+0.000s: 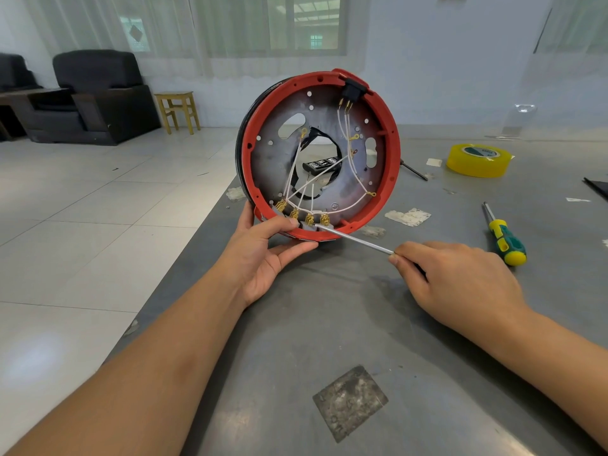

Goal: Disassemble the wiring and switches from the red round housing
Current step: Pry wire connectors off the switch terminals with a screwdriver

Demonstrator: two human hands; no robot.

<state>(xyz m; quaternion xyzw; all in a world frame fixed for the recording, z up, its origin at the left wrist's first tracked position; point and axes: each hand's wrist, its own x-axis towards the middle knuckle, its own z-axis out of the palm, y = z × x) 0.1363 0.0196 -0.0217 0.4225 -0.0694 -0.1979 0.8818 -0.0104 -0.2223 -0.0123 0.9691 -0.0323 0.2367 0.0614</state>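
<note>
Grey table [329, 324] carried the red round housing [391, 153], stood on edge near its left corner, open side toward the person. Left hand [263, 258] clamped the rim at 7 o'clock. Right hand [457, 278] pinched a thin metal tool [355, 237], tip at the brass terminals [302, 216], 6 o'clock. White wires [352, 179] crossed inside; black switch [352, 90] at 1 o'clock. Green-yellow screwdriver [505, 240] and yellow tape roll [477, 159] lay right.
</note>
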